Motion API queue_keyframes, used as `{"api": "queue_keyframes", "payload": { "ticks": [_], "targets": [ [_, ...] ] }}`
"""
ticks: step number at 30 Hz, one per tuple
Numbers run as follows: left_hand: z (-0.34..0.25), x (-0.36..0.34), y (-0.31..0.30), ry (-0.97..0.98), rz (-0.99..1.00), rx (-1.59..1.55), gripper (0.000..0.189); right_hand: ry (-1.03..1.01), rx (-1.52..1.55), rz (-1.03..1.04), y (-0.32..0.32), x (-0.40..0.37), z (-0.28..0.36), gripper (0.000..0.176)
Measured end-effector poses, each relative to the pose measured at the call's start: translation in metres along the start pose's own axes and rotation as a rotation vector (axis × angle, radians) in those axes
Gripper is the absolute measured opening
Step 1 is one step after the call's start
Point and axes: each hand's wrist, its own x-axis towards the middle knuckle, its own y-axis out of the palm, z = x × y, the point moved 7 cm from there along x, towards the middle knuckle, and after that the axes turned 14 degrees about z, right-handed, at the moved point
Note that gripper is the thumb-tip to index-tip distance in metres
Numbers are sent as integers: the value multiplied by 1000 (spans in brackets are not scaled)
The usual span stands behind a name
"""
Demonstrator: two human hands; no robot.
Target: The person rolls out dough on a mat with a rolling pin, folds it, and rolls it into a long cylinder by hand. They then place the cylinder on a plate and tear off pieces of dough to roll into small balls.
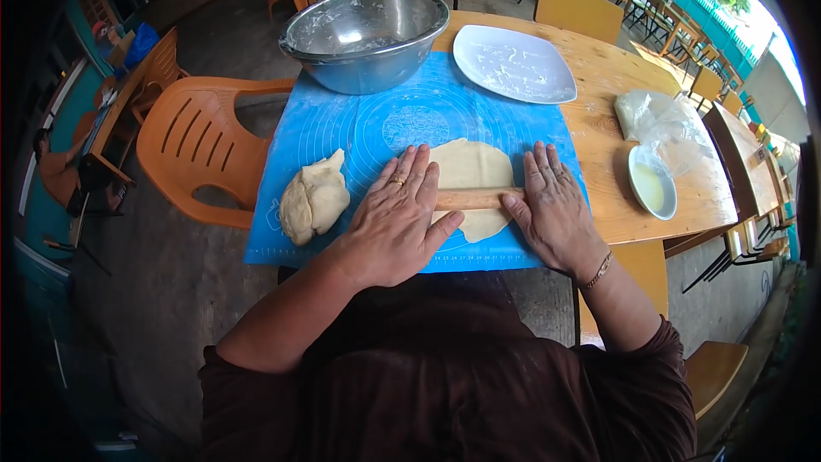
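A flattened sheet of dough (466, 162) lies on the blue mat (342, 124), with a wooden rolling pin (472, 198) across it. Both hands rest palm down over the pin's ends, fingers stretched forward. My left hand (400, 221) covers the pin's left end, thumb on the dough's near part. My right hand (554, 205) covers the right end, its thumb touching the pin. A thick lump of dough (315, 198) sits on the mat to the left of my left hand.
A metal bowl (366, 43) stands at the mat's far left, beside a floury white plate (513, 64). On the wooden table's (611, 167) right are a small bowl of pale liquid (652, 184) and plastic bags (658, 124). Orange chair (201, 133) at left; a seated person (64, 171) farther off.
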Motion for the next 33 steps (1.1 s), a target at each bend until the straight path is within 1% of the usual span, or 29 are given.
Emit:
{"api": "queue_keyframes", "payload": {
  "ticks": [1,2,4,10,12,14,15,17,18,20,21,23,24,26,27,29,30,32,33],
  "targets": [
    [-3,-6,1,46,-61,55,71,-44,9,-30,-1,-8,2,71],
    [-4,-11,2,46,-61,54,71,-89,19,-60,-3,-15,5,70],
    [-11,-21,1,106,-77,53,67,-106,27,-60,-6,-25,9,69],
    [-27,-46,2,147,-84,26,62,-180,27,-76,-11,-51,16,66],
    [-30,-52,7,149,-72,21,64,-187,38,-75,-10,-57,18,65],
    [-30,-57,7,147,-144,84,54,-180,36,-63,-8,-63,20,59],
    [-26,-56,10,148,-148,86,54,-180,32,-66,-5,-64,18,59],
    [-21,-58,2,273,-332,34,42,-239,25,-175,-1,-67,12,49],
    [-23,-57,1,279,-334,41,42,-235,25,-183,-1,-67,9,49],
    [-20,-57,-7,231,-401,-16,35,-308,307,-183,-7,-62,2,38],
    [-21,-54,-11,235,-404,-15,35,-306,303,-186,-13,-59,0,38],
    [-22,-49,-29,284,-466,-45,34,-344,453,-195,-32,-47,-5,28],
    [-20,-43,-38,284,-463,-50,34,-341,454,-191,-38,-36,-8,28],
    [-11,-27,-57,262,-476,-20,32,-336,550,-224,-53,-13,-15,24],
    [-2,-16,-58,263,-471,-22,32,-333,553,-222,-49,0,-19,24],
    [28,13,-41,138,-271,-86,34,-348,373,-244,-30,29,-20,24],
    [29,13,-42,139,-273,-83,34,-350,373,-248,-23,34,-18,24],
    [41,19,-32,-10,-115,-138,31,-436,137,-422,-21,32,-6,25],
    [37,21,-40,-9,-111,-138,31,-412,96,-368,-24,33,-6,22]
  ]
}}
